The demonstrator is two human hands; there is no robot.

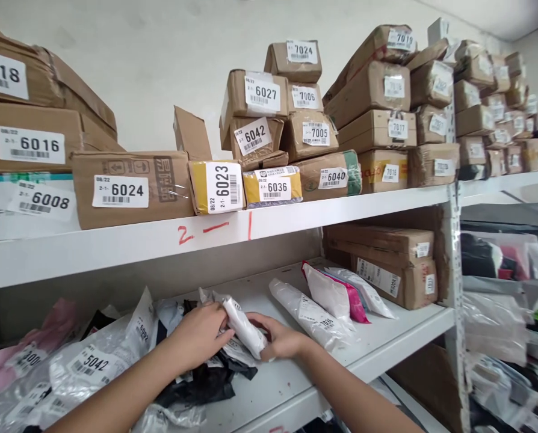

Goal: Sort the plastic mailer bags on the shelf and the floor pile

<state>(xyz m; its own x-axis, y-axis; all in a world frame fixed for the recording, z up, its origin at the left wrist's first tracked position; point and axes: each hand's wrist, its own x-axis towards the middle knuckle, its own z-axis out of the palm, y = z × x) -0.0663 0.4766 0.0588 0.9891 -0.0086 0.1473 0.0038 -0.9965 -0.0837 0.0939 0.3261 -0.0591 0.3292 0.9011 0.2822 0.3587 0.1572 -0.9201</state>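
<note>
Taking the middle of your view as the dial's centre, the white parcel [244, 329] is at six o'clock, tilted above the lower shelf [273, 391]. Your right hand [283, 341] pinches its lower end, with a narrow gap between thumb and fingers; your left hand [201, 338] bends around its upper end, though I cannot tell whether it grips or only steadies.

Keep the pinch light, since the wrapping looks soft, and roll the parcel until a label faces you (none reads clearly on it here). Mind the black-wrapped parcel [199, 388] at seven, close under your left hand; a loose sleeve of plastic could snag.

At eight, the clear bag labelled 5042 [92, 382] crowds your left forearm. At five lies the clear bag labelled 7036 [296, 310], with a pink parcel [358, 305] beyond it. The upper shelf [296, 219] crosses overhead, limiting your lift.
</note>
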